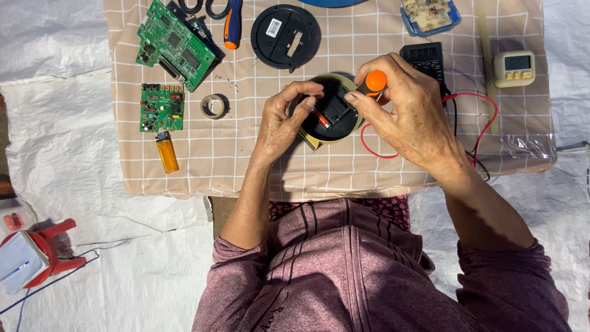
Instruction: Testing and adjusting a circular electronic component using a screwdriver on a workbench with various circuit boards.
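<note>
I saw L hand (279, 123) curled, fingers gripping round black device (329, 110) at cloth centre, R hand (409, 110) clamped on orange-handled screwdriver (373, 82) over it, black round cover (286, 37) w/ white rectangular label behind, green circuit boards (175, 43) far left.

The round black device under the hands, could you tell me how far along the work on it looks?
Done: a round black cover lies apart at the top of the cloth, so the round black device seems open. In hand: the left hand steadies it while the right hand holds an orange-handled screwdriver at its edge. Left: the cover is not back on; both green circuit boards lie untouched.
</note>
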